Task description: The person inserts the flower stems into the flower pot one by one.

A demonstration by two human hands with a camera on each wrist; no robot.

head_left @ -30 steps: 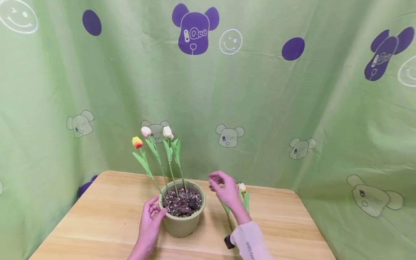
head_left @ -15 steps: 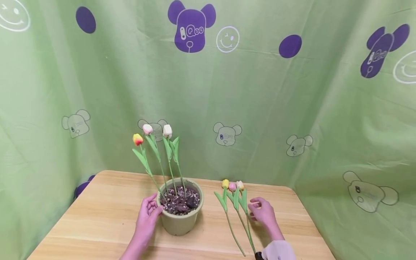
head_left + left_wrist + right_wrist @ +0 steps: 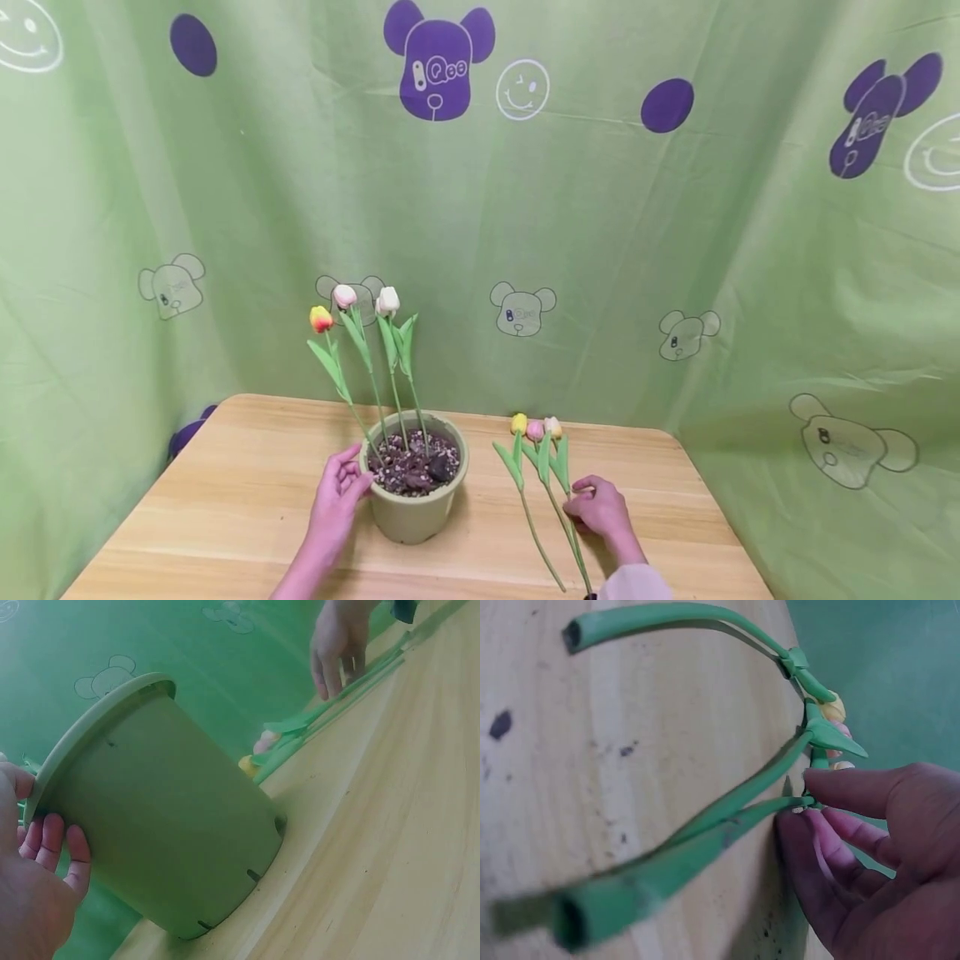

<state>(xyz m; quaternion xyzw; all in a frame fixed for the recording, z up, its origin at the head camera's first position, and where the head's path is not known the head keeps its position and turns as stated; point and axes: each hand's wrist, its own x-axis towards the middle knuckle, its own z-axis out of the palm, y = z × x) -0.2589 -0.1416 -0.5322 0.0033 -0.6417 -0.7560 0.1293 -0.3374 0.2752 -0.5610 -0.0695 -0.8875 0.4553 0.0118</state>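
Observation:
A green plastic pot (image 3: pixel 415 510) filled with dark soil stands on the wooden table (image 3: pixel 225 492). Three tulips (image 3: pixel 352 310) stand upright in it: red-yellow, pink and white. My left hand (image 3: pixel 352 477) rests against the pot's left side just under the rim; in the left wrist view its fingers (image 3: pixel 52 840) lie flat on the pot (image 3: pixel 165 817). Three loose tulips (image 3: pixel 536 428) lie on the table to the right of the pot. My right hand (image 3: pixel 581 493) is on their stems. The right wrist view shows its thumb (image 3: pixel 870 784) and fingers pinching one green stem (image 3: pixel 727 810).
A green curtain (image 3: pixel 675 250) printed with bears and smileys closes in the table at the back and on both sides. The table's right edge (image 3: pixel 720 517) runs close to my right hand. Bare wood lies left of the pot.
My right hand has moved from mid-air beside the pot down and to the right onto the loose tulips, and its fingers have closed on a stem. The left hand has stayed on the pot.

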